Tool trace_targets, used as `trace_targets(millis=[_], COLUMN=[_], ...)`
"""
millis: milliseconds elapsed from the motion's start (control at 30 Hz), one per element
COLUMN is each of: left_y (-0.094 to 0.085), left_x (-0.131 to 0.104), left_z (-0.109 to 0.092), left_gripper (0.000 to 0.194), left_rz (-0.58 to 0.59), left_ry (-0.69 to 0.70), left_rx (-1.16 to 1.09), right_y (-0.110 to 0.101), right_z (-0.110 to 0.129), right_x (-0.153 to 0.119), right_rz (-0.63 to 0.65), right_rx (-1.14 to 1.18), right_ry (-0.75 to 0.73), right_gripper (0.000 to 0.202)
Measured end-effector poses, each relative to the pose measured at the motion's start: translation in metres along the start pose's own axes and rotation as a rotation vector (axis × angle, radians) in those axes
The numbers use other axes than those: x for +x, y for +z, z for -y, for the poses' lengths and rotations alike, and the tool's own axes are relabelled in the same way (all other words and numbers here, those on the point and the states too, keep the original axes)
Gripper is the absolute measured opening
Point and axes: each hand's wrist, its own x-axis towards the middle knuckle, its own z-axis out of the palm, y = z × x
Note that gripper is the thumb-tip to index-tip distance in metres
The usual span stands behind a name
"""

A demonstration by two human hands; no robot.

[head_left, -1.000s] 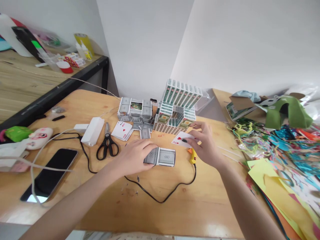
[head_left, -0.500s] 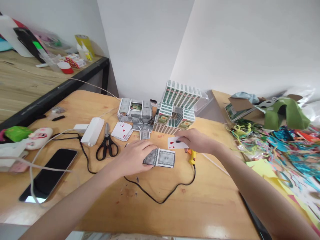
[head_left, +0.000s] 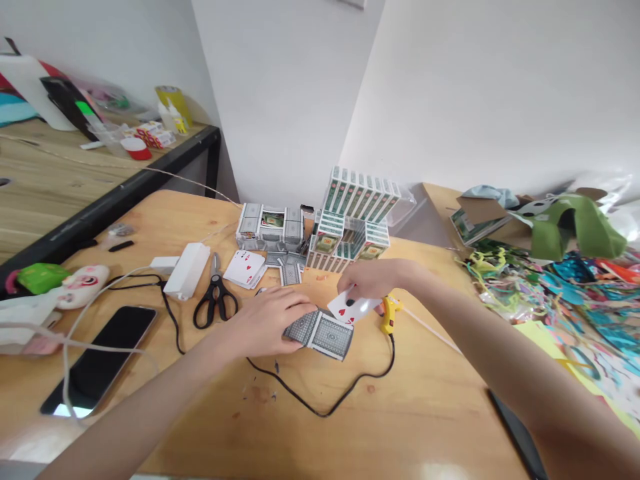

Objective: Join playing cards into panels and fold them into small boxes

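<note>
My left hand (head_left: 267, 320) is closed on a piece made of joined playing cards (head_left: 330, 335), grey patterned backs facing up. In my right hand (head_left: 375, 280) a two of hearts (head_left: 345, 309) is pinched, tilted, with its near edge at the far side of the joined cards. Whether they touch I cannot tell. A yellow glue gun (head_left: 390, 315) lies just beside my right hand, its black cord looping across the table. Behind my left hand is a stack of loose playing cards (head_left: 245, 268), face up.
At the back stand a grey card structure (head_left: 273, 227) and stacked green-and-white card boxes (head_left: 360, 193). Black scissors (head_left: 216, 297), a white power adapter (head_left: 187, 270) and a phone (head_left: 100, 360) lie on the left. Colourful craft scraps (head_left: 565, 287) spread on the right.
My right hand has brought the two of hearts down and left to the joined cards, turning it. The joined cards have tilted, their right end nearer me.
</note>
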Motion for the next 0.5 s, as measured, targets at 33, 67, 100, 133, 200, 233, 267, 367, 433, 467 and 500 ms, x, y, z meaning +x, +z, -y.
trace_targets(millis=[33,67,100,133,200,233,267,367,433,467,500], left_y=[0.001,0.001,0.002,0.002,0.003,0.003,0.003,0.002,0.002,0.002,0.001], left_x=[0.000,0.000,0.001,0.001,0.002,0.002,0.003,0.003,0.003,0.004,0.004], left_z=[0.000,0.001,0.001,0.001,0.001,0.001,0.001,0.002,0.002,0.002,0.002], left_gripper=[0.047,0.047,0.048,0.049,0.050,0.050,0.050,0.050,0.050,0.050,0.051], left_rz=[0.007,0.011,0.014,0.016,0.024,0.028,0.031,0.041,0.048,0.051,0.051], left_ry=[0.009,0.017,0.024,0.030,0.040,0.042,0.043,0.039,0.037,0.035,0.035], left_rx=[0.008,0.017,0.025,0.032,0.044,0.049,0.053,0.067,0.073,0.073,0.069], right_y=[0.000,0.001,0.001,0.000,-0.002,-0.003,-0.005,-0.008,-0.009,-0.009,-0.009], right_z=[0.005,0.010,0.015,0.019,0.025,0.027,0.028,0.032,0.034,0.035,0.036], right_x=[0.002,0.004,0.006,0.009,0.016,0.020,0.024,0.034,0.037,0.038,0.038], right_rz=[0.028,0.062,0.097,0.130,0.175,0.209,0.247,0.371,0.416,0.430,0.440], right_rx=[-0.046,-0.100,-0.149,-0.185,-0.222,-0.241,-0.265,-0.360,-0.406,-0.423,-0.435], right_ry=[0.028,0.069,0.119,0.168,0.223,0.235,0.241,0.267,0.277,0.279,0.279], right_gripper=[0.014,0.016,0.017,0.018,0.017,0.016,0.016,0.015,0.014,0.014,0.013])
